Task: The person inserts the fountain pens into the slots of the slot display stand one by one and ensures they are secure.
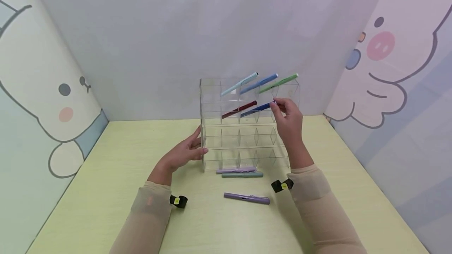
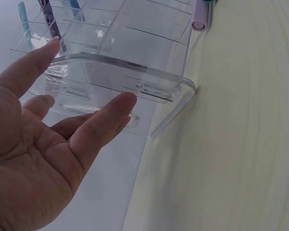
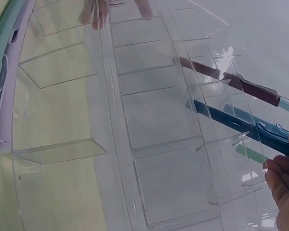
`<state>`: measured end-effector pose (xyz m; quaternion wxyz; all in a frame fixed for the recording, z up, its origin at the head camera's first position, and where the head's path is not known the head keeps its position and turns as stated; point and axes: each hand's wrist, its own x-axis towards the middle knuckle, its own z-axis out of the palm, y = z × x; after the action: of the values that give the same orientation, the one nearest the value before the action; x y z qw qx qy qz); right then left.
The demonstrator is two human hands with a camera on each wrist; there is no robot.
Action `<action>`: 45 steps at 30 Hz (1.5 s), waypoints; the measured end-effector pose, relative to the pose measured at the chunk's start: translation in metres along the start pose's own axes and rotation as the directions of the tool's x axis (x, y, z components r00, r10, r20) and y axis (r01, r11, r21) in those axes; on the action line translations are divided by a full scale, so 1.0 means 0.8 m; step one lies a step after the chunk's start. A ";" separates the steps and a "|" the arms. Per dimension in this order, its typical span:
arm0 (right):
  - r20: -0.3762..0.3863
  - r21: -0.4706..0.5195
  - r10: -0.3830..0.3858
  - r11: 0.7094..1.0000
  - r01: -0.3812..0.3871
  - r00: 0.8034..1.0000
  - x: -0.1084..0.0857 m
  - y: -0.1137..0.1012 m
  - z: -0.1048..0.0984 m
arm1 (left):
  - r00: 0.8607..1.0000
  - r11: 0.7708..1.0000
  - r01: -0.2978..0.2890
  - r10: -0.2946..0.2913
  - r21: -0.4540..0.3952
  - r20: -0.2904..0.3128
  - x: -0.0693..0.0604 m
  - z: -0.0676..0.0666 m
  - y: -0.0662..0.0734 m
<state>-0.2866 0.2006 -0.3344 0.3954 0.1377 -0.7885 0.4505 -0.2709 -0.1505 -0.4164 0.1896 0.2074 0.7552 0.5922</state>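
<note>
A clear compartmented rack [image 1: 247, 142] stands upright on the table. My right hand [image 1: 288, 122] pinches the upper end of a dark blue pen [image 1: 257, 109], which lies slanted in the second row beside a dark red pen [image 1: 239, 109]. In the top row lean a light blue pen [image 1: 240, 84], a blue pen [image 1: 259, 83] and a green pen [image 1: 279, 83]. My left hand [image 1: 181, 153] rests against the rack's left side, its fingers extended, the thumb at the front edge; in the left wrist view the hand [image 2: 53, 125] is beside the clear side panel [image 2: 120, 72].
In front of the rack lie a light purple pen [image 1: 234, 170] and a grey-green pen [image 1: 242, 175], close together. A darker purple pen [image 1: 247, 198] lies nearer on the table [image 1: 205, 222]. A pale wall [image 1: 226, 22] stands behind the rack.
</note>
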 end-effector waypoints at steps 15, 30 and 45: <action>-0.024 -0.045 -0.035 0.998 0.034 0.999 0.001 -0.002 0.003 | 1.000 1.000 -0.009 0.009 0.008 0.003 0.004 -0.002 -0.001; -0.024 -0.103 -0.092 0.991 0.090 0.995 -0.001 0.001 0.003 | 1.000 1.000 0.016 -0.016 0.020 -0.014 0.002 -0.001 0.000; -0.008 0.036 -0.076 0.996 0.076 0.997 -0.029 0.007 -0.026 | 0.999 1.000 0.022 -0.022 0.015 -0.023 -0.001 0.001 -0.004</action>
<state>-0.2641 0.2170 -0.3493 0.4125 0.1733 -0.7730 0.4498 -0.2700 -0.1514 -0.4198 0.1856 0.1937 0.7641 0.5866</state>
